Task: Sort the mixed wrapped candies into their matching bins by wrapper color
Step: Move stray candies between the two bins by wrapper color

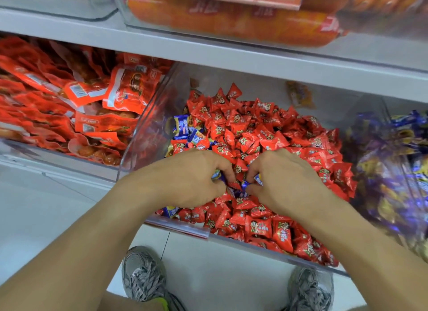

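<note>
Here, both hands dig in the red candy bin [180,226]: the left hand [196,178] and right hand [281,180] each curl around blue candies [245,184] picked from among the red candies [254,130]. Next, probably, they carry them right to the blue bin [393,171].

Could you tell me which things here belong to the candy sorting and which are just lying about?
Job: left hand, right hand, blue candies, red candies, middle bin, blue-candy bin.
Lying about: red snack pouches, orange sausages, shoes.
</note>
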Tool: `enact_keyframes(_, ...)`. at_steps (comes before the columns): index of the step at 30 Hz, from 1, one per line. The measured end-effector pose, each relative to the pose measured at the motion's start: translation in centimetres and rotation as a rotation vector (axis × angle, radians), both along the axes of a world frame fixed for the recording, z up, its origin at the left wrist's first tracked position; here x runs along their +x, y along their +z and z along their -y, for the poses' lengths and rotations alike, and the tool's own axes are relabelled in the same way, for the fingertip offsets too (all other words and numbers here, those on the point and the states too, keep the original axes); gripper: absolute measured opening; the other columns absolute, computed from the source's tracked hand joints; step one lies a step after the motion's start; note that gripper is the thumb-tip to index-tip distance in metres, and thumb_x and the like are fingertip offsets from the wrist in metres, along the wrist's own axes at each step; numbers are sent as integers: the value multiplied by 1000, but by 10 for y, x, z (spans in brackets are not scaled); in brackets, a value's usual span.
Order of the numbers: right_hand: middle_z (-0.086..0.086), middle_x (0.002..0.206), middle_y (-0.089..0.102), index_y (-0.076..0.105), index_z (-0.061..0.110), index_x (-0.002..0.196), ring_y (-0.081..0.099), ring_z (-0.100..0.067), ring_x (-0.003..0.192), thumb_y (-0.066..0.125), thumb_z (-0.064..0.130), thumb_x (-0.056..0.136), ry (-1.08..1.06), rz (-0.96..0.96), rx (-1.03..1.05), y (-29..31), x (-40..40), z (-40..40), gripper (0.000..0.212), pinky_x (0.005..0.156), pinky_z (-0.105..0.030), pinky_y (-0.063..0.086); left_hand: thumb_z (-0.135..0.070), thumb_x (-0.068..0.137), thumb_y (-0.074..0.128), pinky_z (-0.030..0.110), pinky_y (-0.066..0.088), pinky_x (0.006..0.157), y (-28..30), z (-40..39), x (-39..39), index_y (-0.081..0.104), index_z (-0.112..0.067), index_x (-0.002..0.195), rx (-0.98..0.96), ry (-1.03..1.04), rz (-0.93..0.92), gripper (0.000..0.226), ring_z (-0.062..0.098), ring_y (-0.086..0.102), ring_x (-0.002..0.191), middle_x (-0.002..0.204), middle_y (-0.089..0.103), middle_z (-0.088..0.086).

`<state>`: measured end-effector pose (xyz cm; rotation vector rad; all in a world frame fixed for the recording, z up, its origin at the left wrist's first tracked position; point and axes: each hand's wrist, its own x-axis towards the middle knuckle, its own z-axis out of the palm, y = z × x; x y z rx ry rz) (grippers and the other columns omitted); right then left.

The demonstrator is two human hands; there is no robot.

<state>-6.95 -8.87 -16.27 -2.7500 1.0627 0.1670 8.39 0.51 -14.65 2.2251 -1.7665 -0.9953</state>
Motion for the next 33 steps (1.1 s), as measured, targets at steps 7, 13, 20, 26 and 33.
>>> enact_keyframes(7,13,55,53,64,31,77,49,-1,52,66,45,90,-84,264,283,20,-30,14,19,48,-19,27,-28,93,56,28,45,47,-3,1,3,62,-38,95,-164,188,-114,12,11,44,41,62,60,-3)
enact_keyframes(13,3,57,45,68,15,83,36,-14,53,62,37,93,-261,665,695,25,-44,18,25,51,-25,32,-22,97,57,30,54,52,7,7,-13,66,-26,94,-215,387,-499,10,5,48,38,47,46,-13)
enact_keyframes(20,8,48,48,63,17,83,36,-7,41,58,37,96,-241,632,655,20,-38,4,24,44,-24,29,-51,97,43,21,27,39,8,17,-43,63,-13,99,-220,563,-941,43,21,53,51,74,61,10)
enact_keyframes(26,0,51,51,56,13,89,51,-17,37,58,39,94,-378,811,784,49,-67,-1,27,39,-25,41,-38,99,49,16,39,45,12,24,-60,56,-11,94,-332,455,-822,28,20,48,54,71,53,8)
enact_keyframes(33,-17,65,26,59,22,82,15,-19,51,63,38,89,-567,1035,831,72,-172,37,18,43,-16,18,-35,104,36,20,30,44,30,48,-121,43,6,80,-480,315,-765,47,14,35,44,62,36,12)
